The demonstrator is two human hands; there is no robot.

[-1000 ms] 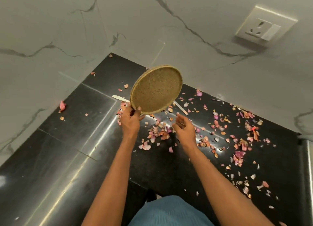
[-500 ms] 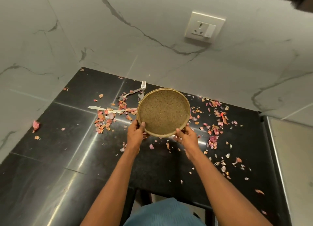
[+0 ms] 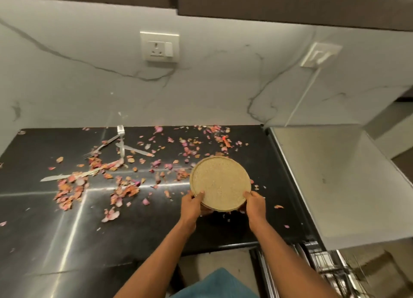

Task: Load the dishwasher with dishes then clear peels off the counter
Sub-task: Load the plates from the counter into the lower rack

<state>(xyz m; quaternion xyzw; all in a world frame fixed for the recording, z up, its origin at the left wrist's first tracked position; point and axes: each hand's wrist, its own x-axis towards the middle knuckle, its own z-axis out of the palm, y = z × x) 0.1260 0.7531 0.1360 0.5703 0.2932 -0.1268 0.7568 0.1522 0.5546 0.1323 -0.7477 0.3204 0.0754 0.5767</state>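
1. Presently, a round speckled plate (image 3: 220, 182) is held above the black table (image 3: 67, 241) by both hands, its face tilted toward the camera.
2. The plate's lower left rim is gripped by the left hand (image 3: 192, 205), thumb on the face and fingers curled beneath.
3. The lower right rim is gripped likewise by the right hand (image 3: 255, 203).
4. Pink and orange peels (image 3: 125, 189) are scattered over the table, thickest to the left of the plate.
5. A fork (image 3: 101, 146) and two knives (image 3: 67, 176) (image 3: 136, 151) are seen lying among the peels near the back wall.
6. A wire dishwasher rack (image 3: 330, 273) is visible at lower right, below a grey surface (image 3: 330, 186).
7. A socket (image 3: 159, 46) is mounted on the marble wall.
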